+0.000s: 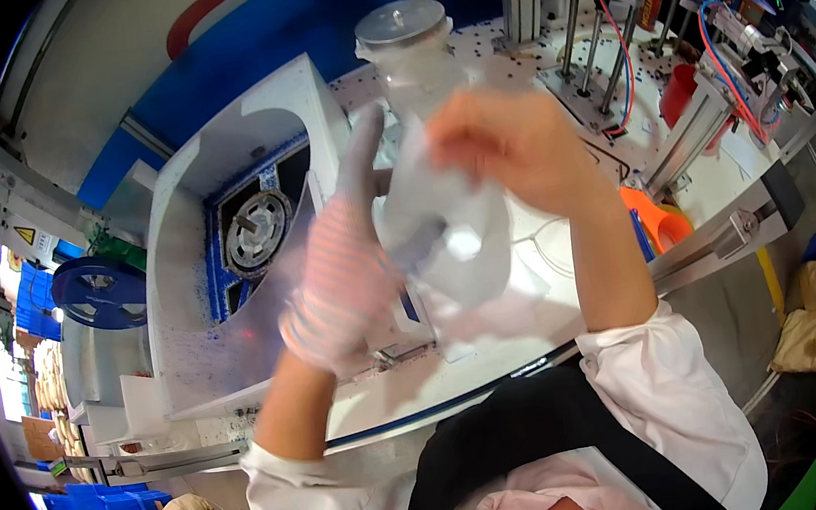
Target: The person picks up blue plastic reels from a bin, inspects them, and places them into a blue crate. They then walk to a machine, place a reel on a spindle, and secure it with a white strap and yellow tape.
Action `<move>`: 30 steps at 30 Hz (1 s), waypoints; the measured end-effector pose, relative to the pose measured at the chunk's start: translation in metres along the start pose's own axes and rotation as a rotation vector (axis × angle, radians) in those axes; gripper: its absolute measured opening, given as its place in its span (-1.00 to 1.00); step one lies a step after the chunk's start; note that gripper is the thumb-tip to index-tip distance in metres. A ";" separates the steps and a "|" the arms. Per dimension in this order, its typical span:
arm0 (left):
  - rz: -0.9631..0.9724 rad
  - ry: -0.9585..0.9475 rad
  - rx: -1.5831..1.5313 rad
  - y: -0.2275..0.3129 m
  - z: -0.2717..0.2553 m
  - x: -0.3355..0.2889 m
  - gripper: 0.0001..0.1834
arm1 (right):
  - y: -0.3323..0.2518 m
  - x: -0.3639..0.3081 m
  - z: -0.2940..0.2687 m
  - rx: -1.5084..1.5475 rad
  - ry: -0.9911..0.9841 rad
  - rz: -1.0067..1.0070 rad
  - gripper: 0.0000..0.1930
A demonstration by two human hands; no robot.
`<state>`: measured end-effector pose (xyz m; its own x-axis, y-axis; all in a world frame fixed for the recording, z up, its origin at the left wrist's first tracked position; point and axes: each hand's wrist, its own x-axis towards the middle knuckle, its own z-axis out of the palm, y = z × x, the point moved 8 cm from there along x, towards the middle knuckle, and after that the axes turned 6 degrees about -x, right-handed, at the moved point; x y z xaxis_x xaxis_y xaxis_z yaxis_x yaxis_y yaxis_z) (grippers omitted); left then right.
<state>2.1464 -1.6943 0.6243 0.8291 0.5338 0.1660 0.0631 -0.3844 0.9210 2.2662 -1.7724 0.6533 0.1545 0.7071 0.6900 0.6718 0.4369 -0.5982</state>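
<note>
My left hand (345, 277), in a striped glove with grey fingers, is closed around a translucent white plastic piece (470, 273). Its thumb points up and its fingers show dimly through the piece. A bright round spot lies low on that piece, which is blurred, so its exact kind is unclear. My bare right hand (507, 148) is at the piece's upper end, smeared by motion. Its fingers are curled in toward each other, and what they pinch is hidden. Just beyond both hands stands a translucent jar (405, 54) with a round clear lid.
To the left is a white machine housing (165, 283) around a round metal hub (257, 232). A blue handwheel (98, 293) is further left. Rods and red and blue tubing (630, 79) rise at the back right, near an orange part (661, 221). The worktable edge (465, 400) runs before me.
</note>
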 end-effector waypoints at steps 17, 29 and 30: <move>-0.049 0.309 0.174 -0.042 -0.120 0.267 -0.51 | 0.224 0.133 -0.067 0.060 0.426 0.514 -0.88; 1.170 -0.157 1.110 -0.008 -0.025 0.225 -0.59 | 0.222 0.053 -0.091 -0.048 0.748 0.418 -0.64; 0.946 -0.338 0.780 -0.031 -0.037 0.232 -0.58 | 0.215 0.031 -0.081 -0.011 0.756 0.441 -0.65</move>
<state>2.3162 -1.5310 0.6477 0.8218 -0.3638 0.4385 -0.4147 -0.9097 0.0227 2.4744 -1.7017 0.5794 0.8381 0.2509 0.4844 0.4440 0.2022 -0.8729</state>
